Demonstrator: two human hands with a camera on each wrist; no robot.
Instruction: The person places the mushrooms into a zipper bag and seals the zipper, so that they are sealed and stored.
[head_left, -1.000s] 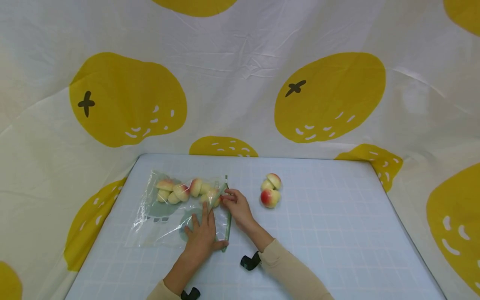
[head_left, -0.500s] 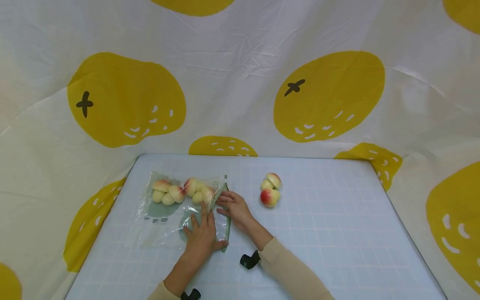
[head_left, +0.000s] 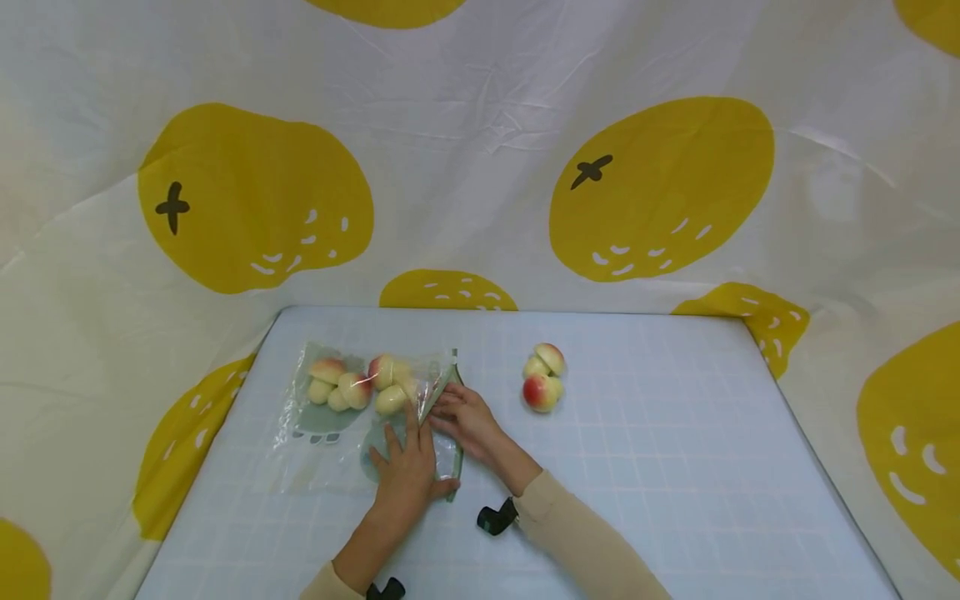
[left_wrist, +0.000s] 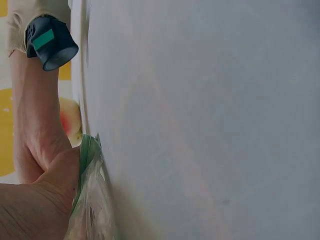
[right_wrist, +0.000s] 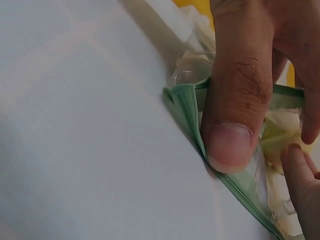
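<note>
A clear zip bag (head_left: 315, 467) with a green seal strip (right_wrist: 185, 107) lies flat, its mouth to the right. Inside are several mushroom-shaped pieces (head_left: 354, 389), cream with red-tinged caps. My left hand (head_left: 405, 479) rests on the bag near its mouth, fingers spread, thumb by the strip. At the mouth is my right hand (head_left: 471, 427), its fingers reaching in under the raised upper edge. In the right wrist view the right thumb (right_wrist: 232, 125) lies straight across the green strip; no piece shows in that hand's grasp.
Two more mushroom-shaped pieces (head_left: 540, 393) stand on the pale checked table (head_left: 660, 467), right of the bag. Black wrist cameras (head_left: 497, 518) sit by both sleeves. A curtain (head_left: 465, 167) printed with yellow fruit hangs behind the table.
The piece nearest the mouth has shifted left, deeper into the bag, and my right fingers have come off it. The left hand has stayed nearly still on the bag.
</note>
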